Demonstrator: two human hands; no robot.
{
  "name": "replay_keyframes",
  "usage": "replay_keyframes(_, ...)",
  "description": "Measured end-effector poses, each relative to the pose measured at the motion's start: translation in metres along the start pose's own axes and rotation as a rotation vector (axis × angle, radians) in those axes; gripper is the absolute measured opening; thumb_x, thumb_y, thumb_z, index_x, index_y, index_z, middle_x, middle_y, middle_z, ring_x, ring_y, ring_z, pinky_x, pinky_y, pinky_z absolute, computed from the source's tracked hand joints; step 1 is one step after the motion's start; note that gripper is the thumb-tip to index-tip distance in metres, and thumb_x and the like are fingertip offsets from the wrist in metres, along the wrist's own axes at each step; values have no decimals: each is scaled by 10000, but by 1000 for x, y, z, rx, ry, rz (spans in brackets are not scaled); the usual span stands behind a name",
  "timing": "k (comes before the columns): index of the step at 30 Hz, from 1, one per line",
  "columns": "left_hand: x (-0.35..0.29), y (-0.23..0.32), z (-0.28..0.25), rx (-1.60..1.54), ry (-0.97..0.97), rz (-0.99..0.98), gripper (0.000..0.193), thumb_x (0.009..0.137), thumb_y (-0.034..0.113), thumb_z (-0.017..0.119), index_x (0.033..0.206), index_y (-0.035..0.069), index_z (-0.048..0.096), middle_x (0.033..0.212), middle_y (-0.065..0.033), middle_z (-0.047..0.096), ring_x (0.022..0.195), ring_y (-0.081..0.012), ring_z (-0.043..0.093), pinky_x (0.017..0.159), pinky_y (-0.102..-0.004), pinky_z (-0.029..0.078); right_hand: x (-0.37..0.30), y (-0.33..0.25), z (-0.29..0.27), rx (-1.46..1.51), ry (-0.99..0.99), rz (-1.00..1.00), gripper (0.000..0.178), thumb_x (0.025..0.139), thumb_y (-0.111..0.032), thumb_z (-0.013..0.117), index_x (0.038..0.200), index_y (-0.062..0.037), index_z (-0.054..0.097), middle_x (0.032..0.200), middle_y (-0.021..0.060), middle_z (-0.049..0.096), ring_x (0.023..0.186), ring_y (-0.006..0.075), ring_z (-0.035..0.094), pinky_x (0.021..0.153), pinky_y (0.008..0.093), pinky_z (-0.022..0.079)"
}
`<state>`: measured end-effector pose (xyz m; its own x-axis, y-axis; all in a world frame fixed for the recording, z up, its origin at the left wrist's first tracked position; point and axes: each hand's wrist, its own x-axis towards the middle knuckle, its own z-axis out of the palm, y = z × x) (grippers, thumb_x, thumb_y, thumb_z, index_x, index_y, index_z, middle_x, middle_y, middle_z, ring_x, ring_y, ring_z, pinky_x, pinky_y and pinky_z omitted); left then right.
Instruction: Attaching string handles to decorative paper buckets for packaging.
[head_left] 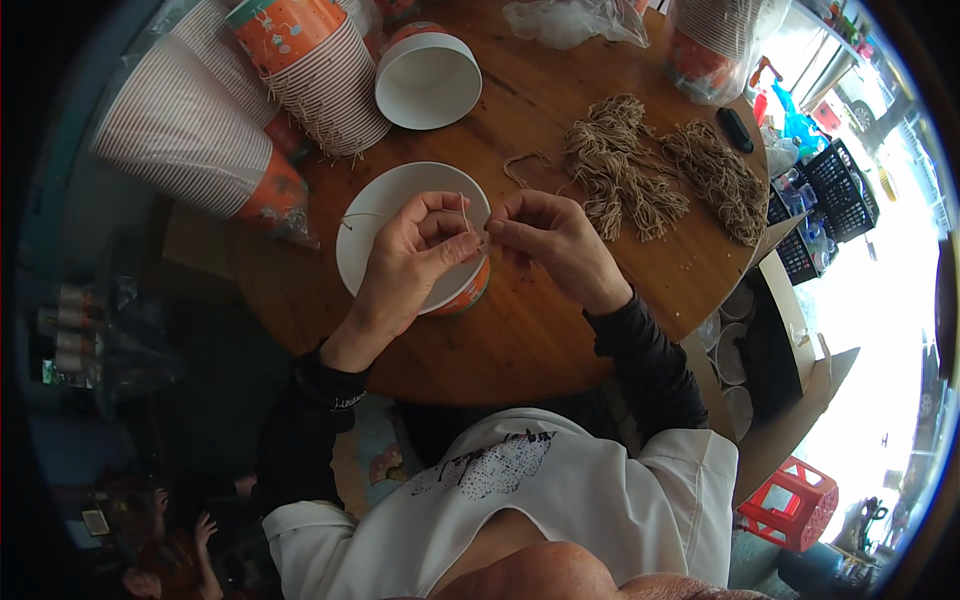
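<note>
My left hand (412, 250) is above a large paper bucket (365, 205), white inside and orange outside, standing upright at the table's near side. A thin tan string (465, 212) is pinched between its thumb and fingers. My right hand (555, 245) is closed beside it, with thumb and fingertips pressed together at the string; what exactly lies between the fingertips is too small to see clearly. Another piece of tan cord (365, 215) shows at the bucket's left rim. Part of the bucket is hidden behind my left hand.
Two bundles of tan cord (625, 165) lie to the right on the round wooden table (540, 350). Stacked paper buckets (320, 95), some bagged, fill the far left, beside a single bucket (430, 85) on its side. A black object (735, 130) lies near the right edge.
</note>
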<state>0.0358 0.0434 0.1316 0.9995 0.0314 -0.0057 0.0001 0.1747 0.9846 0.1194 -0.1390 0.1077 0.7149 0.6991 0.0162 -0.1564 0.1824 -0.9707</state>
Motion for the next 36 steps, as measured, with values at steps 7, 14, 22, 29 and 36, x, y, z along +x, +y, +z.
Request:
replay_keyframes(7,-2,2,-1,391,-25,107,333,880,32,668,1173,-10,516,949,-49,650,889,-94,626,816,-241,519,-6,-7,7,-137,89,-222,142,935,-138,631,955,3,623,757,2,622,651,41,567,532,198,466)
replay_keyframes(14,-7,9,-9,538,-41,-92,110,878,40,664,951,-10,598,879,-42,667,787,-77,619,725,-221,509,-4,-8,1,-195,245,-284,131,906,-113,657,932,10,619,737,0,629,651,40,559,567,208,463)
replay_keyframes(22,-27,27,-18,-85,31,-292,116,931,130,605,923,15,620,824,-22,651,653,-35,529,621,-182,446,-15,-2,10,-526,177,-509,85,857,-61,673,934,-33,651,831,45,621,728,131,598,625,258,492)
replay_keyframes(29,-58,23,-17,6,56,-144,170,942,133,606,1003,-13,671,708,36,556,606,-24,427,558,-178,338,-17,-4,34,-538,-10,-606,111,796,-33,721,895,-70,688,916,57,572,825,193,589,699,324,506)
replay_keyframes(36,-59,17,-12,-11,114,-84,141,925,127,636,953,-8,665,709,29,566,615,-30,447,575,-185,359,-6,-10,57,-356,-120,-584,127,775,-69,772,887,-65,713,898,23,551,857,137,537,790,296,456)
